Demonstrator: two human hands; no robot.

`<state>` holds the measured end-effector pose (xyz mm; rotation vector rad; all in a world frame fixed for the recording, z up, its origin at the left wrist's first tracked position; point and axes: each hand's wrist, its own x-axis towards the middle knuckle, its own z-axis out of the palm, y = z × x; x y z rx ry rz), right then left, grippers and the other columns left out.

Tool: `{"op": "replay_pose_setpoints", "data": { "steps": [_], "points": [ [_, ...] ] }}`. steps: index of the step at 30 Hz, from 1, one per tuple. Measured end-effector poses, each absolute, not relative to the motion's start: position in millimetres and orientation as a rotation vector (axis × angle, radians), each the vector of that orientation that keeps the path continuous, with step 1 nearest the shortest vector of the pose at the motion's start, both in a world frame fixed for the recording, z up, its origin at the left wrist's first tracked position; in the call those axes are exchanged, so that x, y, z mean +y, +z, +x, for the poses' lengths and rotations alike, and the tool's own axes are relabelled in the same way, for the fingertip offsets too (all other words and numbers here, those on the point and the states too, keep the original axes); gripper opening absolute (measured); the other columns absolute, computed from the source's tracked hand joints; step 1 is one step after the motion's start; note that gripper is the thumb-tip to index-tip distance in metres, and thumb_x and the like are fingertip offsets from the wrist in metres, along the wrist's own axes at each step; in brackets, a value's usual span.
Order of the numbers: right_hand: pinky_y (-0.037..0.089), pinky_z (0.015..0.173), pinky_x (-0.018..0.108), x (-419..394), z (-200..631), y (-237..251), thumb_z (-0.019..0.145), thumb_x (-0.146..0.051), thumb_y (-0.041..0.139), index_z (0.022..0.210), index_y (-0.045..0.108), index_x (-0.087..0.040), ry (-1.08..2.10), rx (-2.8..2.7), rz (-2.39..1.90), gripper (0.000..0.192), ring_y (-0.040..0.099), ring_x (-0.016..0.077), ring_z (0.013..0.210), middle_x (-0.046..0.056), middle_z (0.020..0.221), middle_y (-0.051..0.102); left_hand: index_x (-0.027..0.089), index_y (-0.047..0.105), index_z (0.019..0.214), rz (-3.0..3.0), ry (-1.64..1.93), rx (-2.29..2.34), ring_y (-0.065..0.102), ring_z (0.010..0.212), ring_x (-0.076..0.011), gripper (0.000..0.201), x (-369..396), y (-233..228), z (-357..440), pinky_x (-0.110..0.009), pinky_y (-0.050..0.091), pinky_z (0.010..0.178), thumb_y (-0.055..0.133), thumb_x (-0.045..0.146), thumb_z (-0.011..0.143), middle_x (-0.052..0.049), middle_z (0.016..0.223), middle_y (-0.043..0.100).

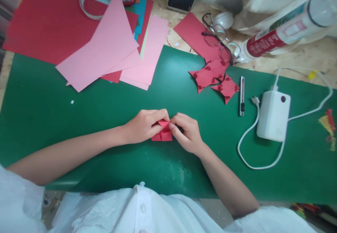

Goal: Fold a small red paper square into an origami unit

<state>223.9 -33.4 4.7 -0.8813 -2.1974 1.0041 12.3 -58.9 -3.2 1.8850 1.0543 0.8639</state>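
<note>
A small folded red paper piece (163, 133) lies on the green mat (79, 120) at the centre. My left hand (143, 125) pinches its upper left flap with thumb and fingers. My right hand (185, 131) presses against its right side, fingertips on the fold. Both hands meet over the piece, and part of it is hidden under the fingers.
Several finished red folded shapes (214, 80) lie at the back right beside a utility knife (241, 96). A white power bank (273, 115) with a cable sits right. Pink and red paper sheets (105, 46), a tape roll (93, 2), glasses (219, 38) and a bottle (284, 29) stand behind.
</note>
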Motion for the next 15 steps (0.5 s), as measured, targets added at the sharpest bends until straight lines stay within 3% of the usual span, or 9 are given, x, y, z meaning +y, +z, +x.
{"op": "replay_pose_setpoints", "data": {
  "steps": [15],
  "points": [
    [0.035, 0.062, 0.029, -34.2, 223.7, 3.9, 0.103, -0.023, 0.049, 0.076, 0.049, -0.021, 1.03, -2.223, -0.896, 0.027, 0.043, 0.0106, 0.06, -0.003, 0.064, 0.048, 0.022, 0.052, 0.088, 1.837, 0.784, 1.056, 0.058, 0.068, -0.0092, 0.011, -56.1, 2.0, 12.5, -0.019, 0.047, 0.068, 0.045, 0.014, 0.089, 0.003, 0.079, 0.066]
  ]
}}
